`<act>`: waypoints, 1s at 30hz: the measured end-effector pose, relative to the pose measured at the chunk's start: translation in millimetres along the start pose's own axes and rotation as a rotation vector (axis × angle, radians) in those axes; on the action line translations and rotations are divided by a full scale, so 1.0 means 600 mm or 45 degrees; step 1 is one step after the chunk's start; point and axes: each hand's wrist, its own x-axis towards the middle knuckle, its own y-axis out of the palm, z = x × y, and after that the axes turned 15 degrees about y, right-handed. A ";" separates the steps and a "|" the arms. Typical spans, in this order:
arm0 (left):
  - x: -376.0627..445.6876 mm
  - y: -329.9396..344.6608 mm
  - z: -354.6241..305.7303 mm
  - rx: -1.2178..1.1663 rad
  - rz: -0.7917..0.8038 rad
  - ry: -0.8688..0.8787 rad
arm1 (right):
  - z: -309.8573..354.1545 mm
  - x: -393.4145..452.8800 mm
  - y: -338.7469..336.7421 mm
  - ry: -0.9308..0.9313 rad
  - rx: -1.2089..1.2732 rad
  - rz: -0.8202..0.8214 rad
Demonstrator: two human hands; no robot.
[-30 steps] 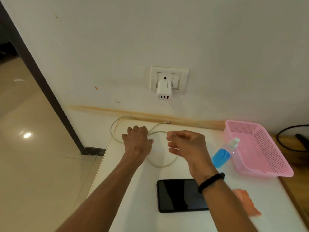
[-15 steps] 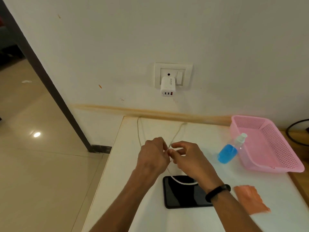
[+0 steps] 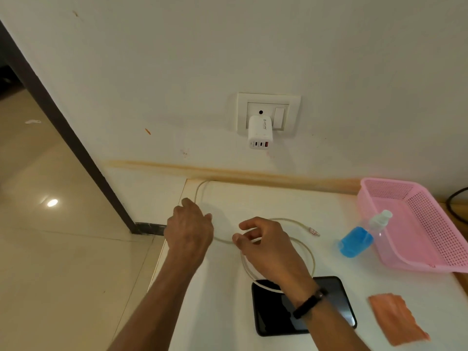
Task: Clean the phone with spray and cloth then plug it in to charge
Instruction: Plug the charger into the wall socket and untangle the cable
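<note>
A black phone [image 3: 336,295] lies screen up on the white table [image 3: 253,198], partly under my right wrist. A white charging cable [image 3: 305,252] loops over the table and across the phone's top edge; its free plug [image 3: 313,231] lies right of my hands. My left hand [image 3: 190,229] grips the cable near the table's left edge. My right hand [image 3: 263,245] pinches the cable between thumb and fingers. A white charger [image 3: 260,133] sits in the wall socket [image 3: 268,114], nothing plugged into its ports. A blue spray bottle [image 3: 359,239] and an orange cloth [image 3: 395,319] lie to the right.
A pink plastic basket [image 3: 415,224] stands at the table's right, touching the spray bottle. A dark cable [image 3: 455,198] shows at the far right edge. The table's left edge drops to a tiled floor [image 3: 50,249], with a dark door frame [image 3: 63,127] beyond.
My hands have moved apart along the cable, the left one going left. The cable's loop has spread out and its plug end now lies free on the table at the right.
</note>
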 end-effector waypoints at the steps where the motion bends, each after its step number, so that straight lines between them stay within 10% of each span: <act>1: 0.006 -0.002 0.005 -0.031 -0.018 -0.002 | 0.003 0.000 0.000 -0.011 -0.002 -0.001; 9: -0.019 -0.073 -0.049 -0.763 -0.366 0.379 | 0.037 0.001 0.004 -0.074 0.618 -0.013; 17: -0.137 -0.054 -0.058 -0.508 0.139 0.628 | 0.056 0.000 -0.019 0.233 1.304 0.265; 23: -0.096 -0.058 -0.040 -1.096 0.091 0.054 | 0.046 -0.006 -0.032 0.031 1.070 0.356; 30: -0.074 -0.071 -0.064 -1.730 -0.387 -0.017 | 0.023 -0.029 -0.043 0.007 0.462 0.774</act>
